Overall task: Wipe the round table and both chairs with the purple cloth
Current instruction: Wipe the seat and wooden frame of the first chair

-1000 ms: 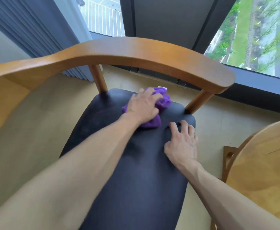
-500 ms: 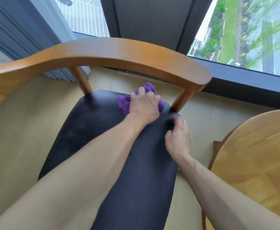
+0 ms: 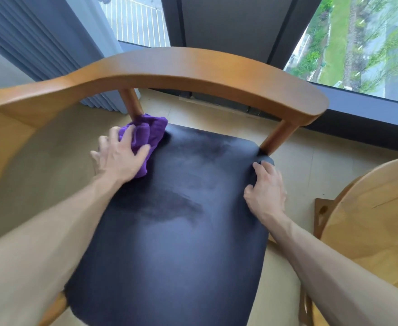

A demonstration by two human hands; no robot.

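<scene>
Black chair seat [image 3: 181, 231] bears purple cloth [image 3: 146, 135] under left hand [image 3: 118, 158].

Person, seen from a head-worn camera: two forearms and two hands only.

Left forearm [image 3: 59, 222]: bare up to the frame edge, no sleeve showing. Tendons stand out at the wrist.

Right forearm [image 3: 334, 260]: bare up to the frame edge, no sleeve showing.

Left hand [image 3: 120, 156]: ungloved; knuckles and tendon lines visible on the back.

Right hand [image 3: 266, 191]: ungloved; short fingernails visible on thumb and forefinger.
</scene>
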